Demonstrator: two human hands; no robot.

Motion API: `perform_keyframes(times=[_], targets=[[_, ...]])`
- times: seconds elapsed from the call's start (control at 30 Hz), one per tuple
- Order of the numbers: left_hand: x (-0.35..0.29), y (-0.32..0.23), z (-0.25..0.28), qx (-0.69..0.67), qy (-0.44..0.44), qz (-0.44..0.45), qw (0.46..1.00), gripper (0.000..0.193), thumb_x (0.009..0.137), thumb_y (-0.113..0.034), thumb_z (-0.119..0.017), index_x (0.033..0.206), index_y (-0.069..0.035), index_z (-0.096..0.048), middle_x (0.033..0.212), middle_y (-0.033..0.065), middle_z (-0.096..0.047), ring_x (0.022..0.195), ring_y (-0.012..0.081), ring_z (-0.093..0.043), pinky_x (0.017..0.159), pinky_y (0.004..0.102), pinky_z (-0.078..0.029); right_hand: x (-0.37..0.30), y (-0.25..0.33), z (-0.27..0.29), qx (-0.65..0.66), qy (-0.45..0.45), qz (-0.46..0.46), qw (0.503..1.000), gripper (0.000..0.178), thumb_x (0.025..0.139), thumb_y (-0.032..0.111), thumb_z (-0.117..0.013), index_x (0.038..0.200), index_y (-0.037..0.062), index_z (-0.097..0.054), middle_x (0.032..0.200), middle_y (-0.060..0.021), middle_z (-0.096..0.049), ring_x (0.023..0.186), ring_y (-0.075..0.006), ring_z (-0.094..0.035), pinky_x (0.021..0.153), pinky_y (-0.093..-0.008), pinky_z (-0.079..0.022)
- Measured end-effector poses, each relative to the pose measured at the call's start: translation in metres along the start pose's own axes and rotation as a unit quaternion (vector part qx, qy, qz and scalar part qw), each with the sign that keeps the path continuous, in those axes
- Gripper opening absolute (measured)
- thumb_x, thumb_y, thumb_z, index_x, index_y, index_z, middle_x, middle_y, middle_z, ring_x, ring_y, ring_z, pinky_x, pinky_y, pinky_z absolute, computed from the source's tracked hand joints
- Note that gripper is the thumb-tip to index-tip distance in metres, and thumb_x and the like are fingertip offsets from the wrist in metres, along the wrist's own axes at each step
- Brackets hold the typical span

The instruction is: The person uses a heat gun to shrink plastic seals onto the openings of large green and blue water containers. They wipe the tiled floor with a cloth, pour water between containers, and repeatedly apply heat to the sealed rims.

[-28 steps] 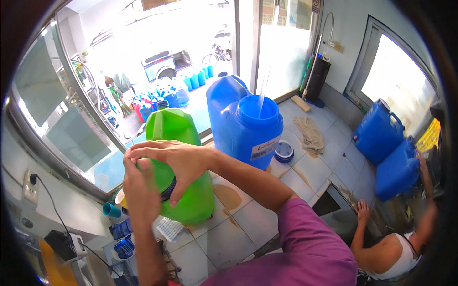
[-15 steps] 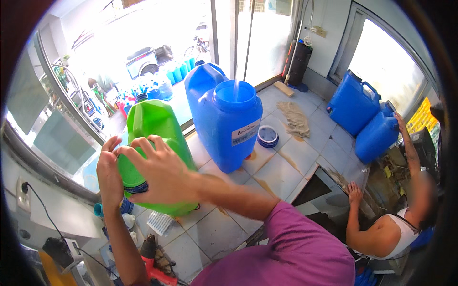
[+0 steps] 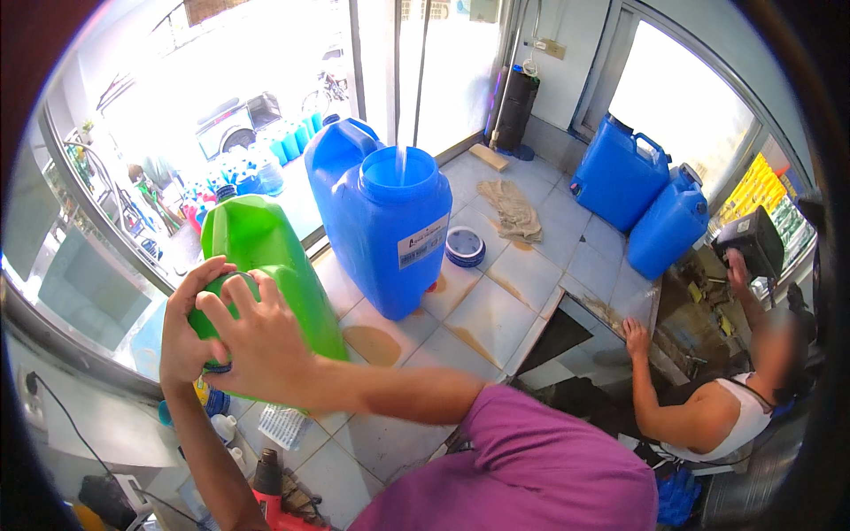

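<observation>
A green plastic jug [image 3: 283, 283] stands on the tiled counter at left, its wide mouth covered by a green screw cap [image 3: 205, 329] with a dark blue edge below it. My left hand [image 3: 183, 332] curls round the cap's near left side. From the right, my right hand [image 3: 266, 341] reaches over with bent fingers gripping the cap's top and side. Beside the green jug, a blue jug [image 3: 381, 239] stands with its wide mouth uncapped, and a stream of water falls into it. A blue-rimmed cap [image 3: 465, 247] lies on the tiles to its right.
Two closed blue jugs [image 3: 620, 168] stand at the far right, near a brown cloth [image 3: 511, 211]. A co-worker [image 3: 708, 416] is at the right beside a dark recess. A red heat gun [image 3: 274, 491] and small bottles lie near my left forearm. Glass panels border the left.
The whole view has shifted, with the jugs now further left in it. My hands have turned slightly on the cap. The co-worker's raised hand has moved from a blue jug to a dark box.
</observation>
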State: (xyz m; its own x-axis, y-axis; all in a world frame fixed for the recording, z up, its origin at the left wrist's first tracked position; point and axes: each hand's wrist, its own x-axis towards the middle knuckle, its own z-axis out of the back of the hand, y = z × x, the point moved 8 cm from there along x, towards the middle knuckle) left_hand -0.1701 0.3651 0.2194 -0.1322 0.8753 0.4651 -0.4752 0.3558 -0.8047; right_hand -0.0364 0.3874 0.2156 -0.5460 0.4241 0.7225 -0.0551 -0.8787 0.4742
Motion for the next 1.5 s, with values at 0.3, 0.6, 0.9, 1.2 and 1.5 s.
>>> perform_keyframes(times=[0.3,0.6,0.9,1.2,1.5], targets=[[-0.039,-0.027,-0.02,0.322,-0.297,0.107,0.893,0.088,0.078,-0.067,-0.076,0.127,0.004,-0.059,0.114,0.0256,-0.069,0.109,0.0412,-0.069,0.093,0.045,-0.053,0.051,-0.027,-0.007,0.249,0.227,0.225,0.914,0.097,0.057,0.04,-0.093,0.14,0.0133,-0.051,0.137,-0.0156,-0.054,0.131,-0.036,-0.052,0.11,-0.0495,-0.043],[-0.015,-0.007,0.002,0.226,-0.042,0.004,0.973,0.104,0.058,-0.068,-0.086,0.133,-0.002,-0.06,0.111,0.0224,-0.072,0.108,0.0396,-0.07,0.097,0.0454,-0.052,0.004,0.003,-0.009,0.013,0.03,0.018,0.999,0.074,0.059,0.031,-0.092,0.119,0.0123,-0.054,0.117,-0.0113,-0.059,0.115,-0.0352,-0.057,0.104,-0.0499,-0.043],[0.03,0.053,0.035,0.075,-0.072,0.31,0.945,0.072,0.104,-0.055,-0.052,0.138,0.007,-0.049,0.124,0.0239,-0.064,0.115,0.0261,-0.065,0.098,0.038,-0.054,-0.155,-0.098,-0.053,0.249,-0.059,-0.201,0.946,0.135,0.065,0.036,-0.098,0.158,-0.0052,-0.009,0.156,-0.0254,-0.026,0.146,-0.0395,-0.03,0.121,-0.0487,-0.027],[0.08,0.136,0.02,-0.084,-0.038,0.375,0.922,0.033,0.099,-0.027,-0.064,0.107,0.004,-0.055,0.082,0.0106,-0.067,0.07,0.0188,-0.069,0.066,0.0331,-0.059,-0.195,-0.158,-0.139,0.224,-0.215,-0.202,0.929,0.141,0.062,0.072,-0.087,0.157,-0.003,-0.014,0.157,-0.0275,-0.027,0.146,-0.0431,-0.031,0.118,-0.0565,-0.03],[0.123,0.153,0.102,0.407,0.004,0.372,0.834,0.094,0.1,-0.073,-0.022,0.093,0.004,-0.076,0.106,0.0337,-0.07,0.109,0.0401,-0.069,0.102,0.0501,-0.049,-0.149,-0.187,-0.163,0.237,-0.158,-0.148,0.947,0.141,0.065,0.067,-0.089,0.158,-0.0057,-0.012,0.164,-0.026,-0.02,0.15,-0.0391,-0.029,0.122,-0.051,-0.026]])
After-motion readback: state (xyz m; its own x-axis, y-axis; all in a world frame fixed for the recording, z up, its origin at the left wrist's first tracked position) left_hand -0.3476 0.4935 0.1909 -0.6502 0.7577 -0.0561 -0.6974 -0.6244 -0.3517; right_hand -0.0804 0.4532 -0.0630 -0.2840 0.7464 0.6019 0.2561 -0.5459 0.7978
